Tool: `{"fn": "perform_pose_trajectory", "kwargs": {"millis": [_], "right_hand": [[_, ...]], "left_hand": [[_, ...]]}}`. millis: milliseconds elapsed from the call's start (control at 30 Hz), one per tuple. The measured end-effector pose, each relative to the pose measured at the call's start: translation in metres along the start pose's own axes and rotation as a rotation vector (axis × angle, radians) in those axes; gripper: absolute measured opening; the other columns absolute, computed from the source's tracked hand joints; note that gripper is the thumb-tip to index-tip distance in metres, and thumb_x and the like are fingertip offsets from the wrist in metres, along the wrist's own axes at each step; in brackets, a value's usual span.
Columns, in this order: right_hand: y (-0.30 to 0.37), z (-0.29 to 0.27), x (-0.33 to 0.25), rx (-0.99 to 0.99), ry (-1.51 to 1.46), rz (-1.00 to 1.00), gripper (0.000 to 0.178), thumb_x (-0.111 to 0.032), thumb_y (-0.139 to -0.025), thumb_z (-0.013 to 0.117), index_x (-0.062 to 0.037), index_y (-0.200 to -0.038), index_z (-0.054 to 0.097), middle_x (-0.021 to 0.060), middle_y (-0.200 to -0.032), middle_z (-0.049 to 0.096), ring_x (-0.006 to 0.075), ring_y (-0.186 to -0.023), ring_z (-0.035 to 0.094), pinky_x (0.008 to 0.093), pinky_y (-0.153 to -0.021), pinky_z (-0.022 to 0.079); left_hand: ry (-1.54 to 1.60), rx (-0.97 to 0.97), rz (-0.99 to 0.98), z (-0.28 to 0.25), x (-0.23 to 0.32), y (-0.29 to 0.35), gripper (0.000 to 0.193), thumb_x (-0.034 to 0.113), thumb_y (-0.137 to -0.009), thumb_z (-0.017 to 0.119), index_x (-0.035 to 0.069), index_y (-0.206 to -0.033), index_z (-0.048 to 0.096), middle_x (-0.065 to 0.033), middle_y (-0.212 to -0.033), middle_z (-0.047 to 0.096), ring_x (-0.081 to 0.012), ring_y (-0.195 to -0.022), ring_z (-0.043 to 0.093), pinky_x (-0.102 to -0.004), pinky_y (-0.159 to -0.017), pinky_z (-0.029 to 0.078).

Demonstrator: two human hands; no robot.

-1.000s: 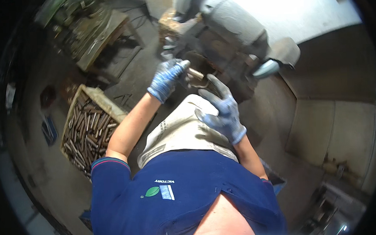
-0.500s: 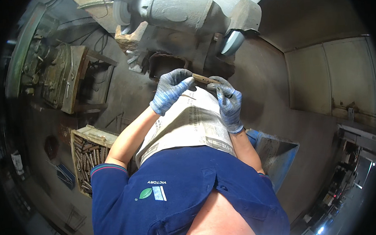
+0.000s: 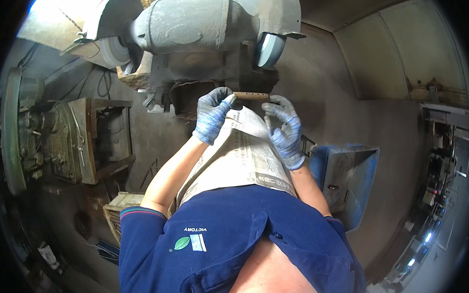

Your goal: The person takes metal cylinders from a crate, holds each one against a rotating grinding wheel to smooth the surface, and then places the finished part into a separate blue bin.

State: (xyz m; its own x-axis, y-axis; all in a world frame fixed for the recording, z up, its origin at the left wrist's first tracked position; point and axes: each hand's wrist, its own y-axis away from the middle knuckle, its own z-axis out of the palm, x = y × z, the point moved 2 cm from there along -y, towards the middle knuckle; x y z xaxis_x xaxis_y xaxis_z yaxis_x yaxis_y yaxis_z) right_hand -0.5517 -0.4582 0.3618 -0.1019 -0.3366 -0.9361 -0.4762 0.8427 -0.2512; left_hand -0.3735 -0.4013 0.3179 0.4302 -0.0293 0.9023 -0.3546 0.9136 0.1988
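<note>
A short brown metal bar (image 3: 252,95) with a row of small holes lies nearly level between my two gloved hands. My left hand (image 3: 211,116) pinches its left end between thumb and fingers. At the bar's right end, my right hand (image 3: 285,126) closes its fingertips on the tip, the lower fingers curled. Both gloves are grey and blue. Beyond the hands stands a grey double-ended grinder (image 3: 185,25), with a pale wheel (image 3: 270,50) on its right and another wheel (image 3: 114,51) on its left. The bar is apart from both wheels.
Newspaper (image 3: 240,156) covers my lap. A blue metal bin (image 3: 364,188) stands by my right arm, a wooden crate (image 3: 114,217) by my left elbow, partly hidden. At the left is a greenish machine (image 3: 51,139); below the grinder, a dark ragged opening (image 3: 190,98).
The bar has turned from sloping down rightward to nearly level. My view has shifted, bringing the grinder's left wheel into sight and hiding most of the crate's metal pieces.
</note>
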Motion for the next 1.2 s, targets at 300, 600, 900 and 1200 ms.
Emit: {"fn": "perform_pose_trajectory", "kwargs": {"millis": [300, 600, 900, 1200], "right_hand": [[-0.011, -0.006, 0.036, 0.041, 0.161, -0.042, 0.025, -0.002, -0.076, 0.065, -0.0008, -0.102, 0.064, 0.0144, -0.114, 0.054, 0.0245, -0.105, 0.055, 0.0310, -0.088, 0.046], [-0.043, -0.022, 0.073, 0.068, 0.204, -0.097, 0.023, 0.005, -0.079, 0.062, 0.0000, -0.102, 0.065, 0.0119, -0.111, 0.061, 0.0206, -0.105, 0.057, 0.0277, -0.090, 0.045], [-0.058, -0.035, 0.109, 0.121, -0.026, 0.136, 0.019, 0.001, -0.079, 0.064, 0.0019, -0.098, 0.066, 0.0106, -0.101, 0.064, 0.0163, -0.095, 0.060, 0.0261, -0.084, 0.046], [-0.064, -0.015, 0.113, 0.046, 0.026, 0.128, 0.018, 0.001, -0.086, 0.055, 0.0017, -0.101, 0.064, 0.0075, -0.097, 0.063, 0.0137, -0.091, 0.059, 0.0255, -0.082, 0.047]], "left_hand": [[0.014, -0.053, -0.103, 0.014, -0.004, -0.025, 0.011, 0.010, -0.086, 0.061, -0.001, -0.086, 0.058, -0.0008, -0.076, 0.059, -0.0086, -0.069, 0.058, -0.0229, -0.065, 0.049], [0.003, 0.056, -0.089, 0.020, -0.039, -0.069, 0.012, 0.004, -0.084, 0.061, -0.002, -0.095, 0.062, -0.0026, -0.081, 0.064, -0.0068, -0.069, 0.057, -0.0208, -0.063, 0.049], [0.128, 0.166, -0.160, 0.041, -0.064, -0.093, 0.007, 0.004, -0.084, 0.062, -0.001, -0.087, 0.063, -0.0057, -0.078, 0.064, -0.0111, -0.066, 0.061, -0.0242, -0.064, 0.053], [0.060, 0.222, -0.145, 0.027, -0.047, -0.096, 0.007, 0.004, -0.085, 0.059, -0.002, -0.087, 0.063, -0.0060, -0.076, 0.064, -0.0130, -0.063, 0.062, -0.0252, -0.058, 0.054]]}}
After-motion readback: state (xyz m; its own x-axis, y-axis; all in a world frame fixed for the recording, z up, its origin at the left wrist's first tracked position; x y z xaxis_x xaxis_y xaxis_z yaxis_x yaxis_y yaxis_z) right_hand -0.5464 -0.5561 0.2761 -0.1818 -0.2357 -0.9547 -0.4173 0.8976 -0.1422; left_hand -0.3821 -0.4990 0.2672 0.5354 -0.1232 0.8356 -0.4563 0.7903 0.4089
